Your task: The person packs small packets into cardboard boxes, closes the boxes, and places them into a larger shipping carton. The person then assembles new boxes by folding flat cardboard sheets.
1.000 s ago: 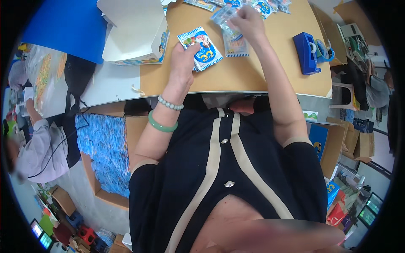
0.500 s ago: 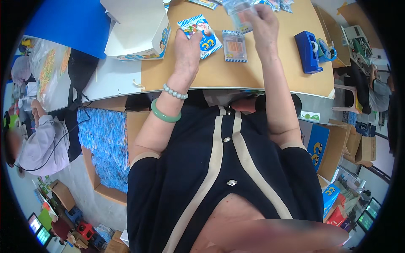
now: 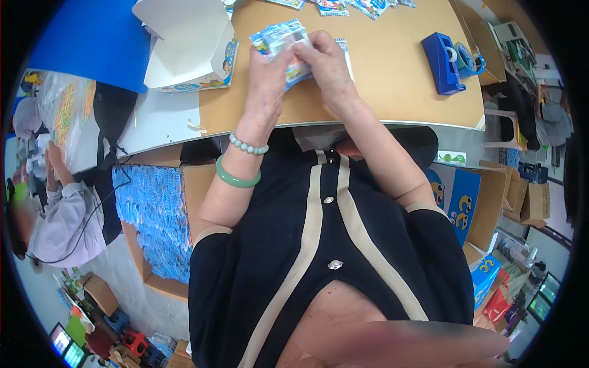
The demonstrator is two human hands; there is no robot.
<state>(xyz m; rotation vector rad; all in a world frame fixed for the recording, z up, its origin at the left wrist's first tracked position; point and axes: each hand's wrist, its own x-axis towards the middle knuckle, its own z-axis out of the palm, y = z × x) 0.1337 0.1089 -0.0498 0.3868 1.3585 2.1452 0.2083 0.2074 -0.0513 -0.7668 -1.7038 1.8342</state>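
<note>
Over the table, my two hands are close together on small blue-and-white plastic packets (image 3: 281,37). My left hand (image 3: 265,80) is closed round their left side, its thumb across the front. From the right, my right hand (image 3: 330,69) pinches the packets with thumb and fingers. They overlap, so I cannot tell how many there are. Behind my right hand another packet (image 3: 342,44) lies on the table, mostly hidden. An open white carton (image 3: 191,60) with a printed blue edge stands left of my hands.
Several packets (image 3: 370,7) lie along the table's far side. A blue tape dispenser (image 3: 443,64) and a tape roll (image 3: 469,59) sit at the right. Below the table's left part, a cardboard box (image 3: 153,221) holds many blue packets. A seated person (image 3: 67,214) is at far left.
My right hand has come left and nearer with its packet, meeting the one in my left hand. My left hand has shifted slightly.
</note>
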